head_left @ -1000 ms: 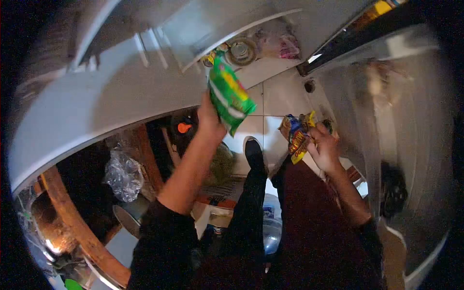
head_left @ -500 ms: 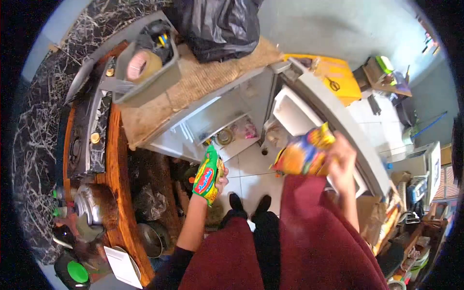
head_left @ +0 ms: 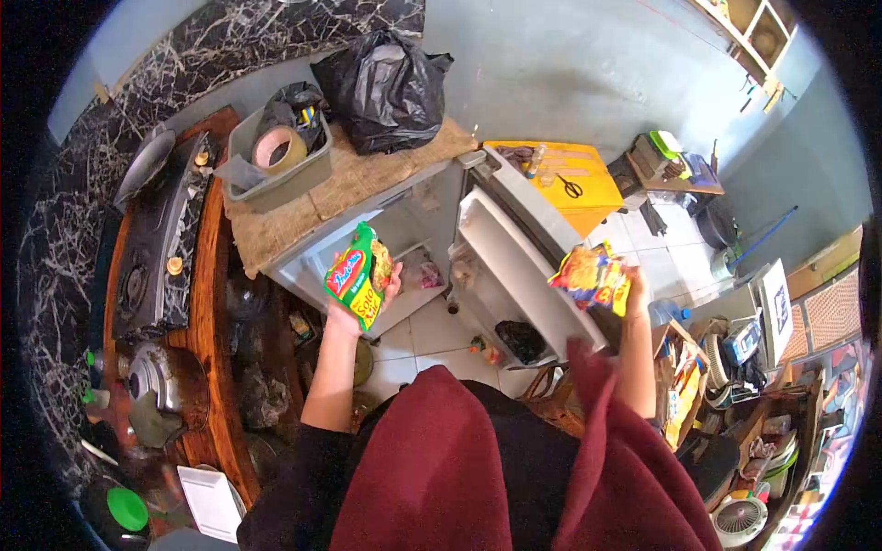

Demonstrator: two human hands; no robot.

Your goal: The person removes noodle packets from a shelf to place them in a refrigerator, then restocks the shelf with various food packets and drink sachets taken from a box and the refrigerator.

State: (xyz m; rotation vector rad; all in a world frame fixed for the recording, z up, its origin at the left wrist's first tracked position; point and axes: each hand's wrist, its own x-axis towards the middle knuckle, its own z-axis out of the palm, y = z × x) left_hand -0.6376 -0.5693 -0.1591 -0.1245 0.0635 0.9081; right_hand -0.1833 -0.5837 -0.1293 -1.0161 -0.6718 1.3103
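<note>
My left hand is closed around a green packet of instant noodles, its printed front turned up toward me. The packet is held up before the open refrigerator. On the other side, my right hand grips a blue and yellow snack packet by its right end. That packet is above and beside the opened refrigerator door, whose shelves face me. Inside the refrigerator, a small pinkish bag lies low down. A dark plastic bag sits in the door's lower shelf.
On the refrigerator's top are a grey bin with a tape roll and a black plastic bag. A stove and a metal pot stand at left. Scissors lie on a yellow surface behind the door.
My view has tilted up. The left hand has turned the noodle packet's front more toward me. My right hand has swung outward with its packet, away from the door's inner shelves.
</note>
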